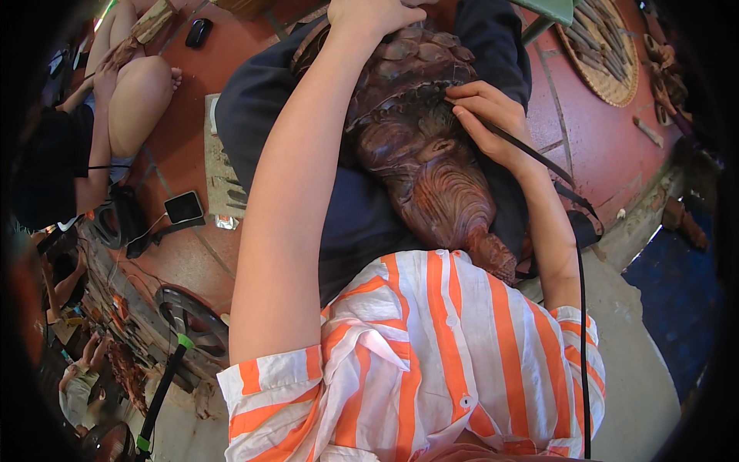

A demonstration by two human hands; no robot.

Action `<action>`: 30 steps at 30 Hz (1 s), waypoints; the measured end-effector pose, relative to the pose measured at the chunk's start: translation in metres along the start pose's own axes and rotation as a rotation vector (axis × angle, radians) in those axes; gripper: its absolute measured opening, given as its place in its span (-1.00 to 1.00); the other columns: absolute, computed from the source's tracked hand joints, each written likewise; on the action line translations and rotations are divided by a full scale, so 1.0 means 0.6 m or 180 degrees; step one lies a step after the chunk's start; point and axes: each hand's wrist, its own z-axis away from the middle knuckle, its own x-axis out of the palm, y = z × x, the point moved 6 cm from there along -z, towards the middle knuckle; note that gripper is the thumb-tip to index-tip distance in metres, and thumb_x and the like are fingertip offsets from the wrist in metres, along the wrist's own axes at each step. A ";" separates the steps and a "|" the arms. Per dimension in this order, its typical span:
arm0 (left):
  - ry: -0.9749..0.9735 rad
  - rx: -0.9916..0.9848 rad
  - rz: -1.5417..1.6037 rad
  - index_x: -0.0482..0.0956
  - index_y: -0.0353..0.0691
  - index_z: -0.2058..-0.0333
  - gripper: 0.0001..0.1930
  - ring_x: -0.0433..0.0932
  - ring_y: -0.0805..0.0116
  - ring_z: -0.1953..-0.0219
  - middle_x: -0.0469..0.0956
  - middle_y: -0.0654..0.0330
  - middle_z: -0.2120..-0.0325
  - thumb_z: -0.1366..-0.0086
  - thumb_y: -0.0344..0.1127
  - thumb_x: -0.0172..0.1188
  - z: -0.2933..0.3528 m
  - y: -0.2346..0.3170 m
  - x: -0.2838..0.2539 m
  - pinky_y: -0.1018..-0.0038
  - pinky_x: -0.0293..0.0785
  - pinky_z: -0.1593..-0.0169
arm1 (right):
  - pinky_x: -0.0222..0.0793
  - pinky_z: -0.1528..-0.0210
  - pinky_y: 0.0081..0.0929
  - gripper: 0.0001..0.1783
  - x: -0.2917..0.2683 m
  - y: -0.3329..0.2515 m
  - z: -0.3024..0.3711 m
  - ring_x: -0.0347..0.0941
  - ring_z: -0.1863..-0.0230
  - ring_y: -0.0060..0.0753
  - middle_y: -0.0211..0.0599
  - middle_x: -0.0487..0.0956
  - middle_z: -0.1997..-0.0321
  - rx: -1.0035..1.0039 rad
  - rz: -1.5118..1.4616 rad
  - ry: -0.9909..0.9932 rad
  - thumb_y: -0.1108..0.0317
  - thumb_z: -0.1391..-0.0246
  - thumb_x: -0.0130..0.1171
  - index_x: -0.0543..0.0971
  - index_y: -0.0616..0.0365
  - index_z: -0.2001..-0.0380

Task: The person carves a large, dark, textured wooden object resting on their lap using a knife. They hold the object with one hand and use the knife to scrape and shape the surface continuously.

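A dark reddish-brown wood carving (pixel 443 181) lies across my lap, with overlapping scale-like shapes at its far end and flowing grooves toward me. My left hand (pixel 373 14) is at the far end of the carving, fingers curved over it and partly cut off by the upper edge. On the carving's right side, my right hand (pixel 493 119) is closed in a pinch round a thin dark rod-like tool (pixel 531 150). Its tip meets the wood near a dark hollow; the fingers hide part of it.
Red floor tiles (pixel 204 258) surround me. A round woven tray (pixel 616 96) holding several slim tools lies at the far right. At left sit a phone (pixel 185 208), a pale board (pixel 219 165) and a fan (pixel 192 316). Another person (pixel 100 138) works at the far left.
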 end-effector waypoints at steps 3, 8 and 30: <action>-0.0085 -0.0040 0.0020 0.67 -0.24 0.32 -0.43 0.64 0.06 0.29 0.63 -0.06 0.40 0.04 0.20 0.19 0.003 0.000 -0.004 0.24 0.55 0.17 | 0.48 0.22 -0.49 -0.89 0.001 -0.008 -0.003 0.57 0.24 -0.26 -0.21 0.58 0.23 0.0055 0.0078 -0.0126 0.50 -0.01 0.20 0.59 0.30 0.36; -0.0097 -0.0056 -0.0008 0.67 -0.25 0.32 -0.43 0.64 0.05 0.29 0.63 -0.07 0.39 0.04 0.20 0.19 0.002 0.002 -0.006 0.25 0.55 0.16 | 0.48 0.20 -0.49 -0.89 0.000 0.007 0.003 0.57 0.24 -0.25 -0.22 0.57 0.24 0.0096 -0.0047 0.0026 0.50 -0.01 0.21 0.59 0.29 0.35; 0.0069 0.0013 -0.0010 0.67 -0.26 0.36 -0.43 0.64 0.05 0.30 0.63 -0.07 0.42 0.04 0.21 0.19 0.003 -0.003 -0.002 0.24 0.55 0.17 | 0.44 0.21 -0.53 -0.88 0.000 -0.003 -0.012 0.55 0.26 -0.29 -0.21 0.58 0.25 0.0100 0.0027 -0.0324 0.49 -0.03 0.19 0.59 0.32 0.36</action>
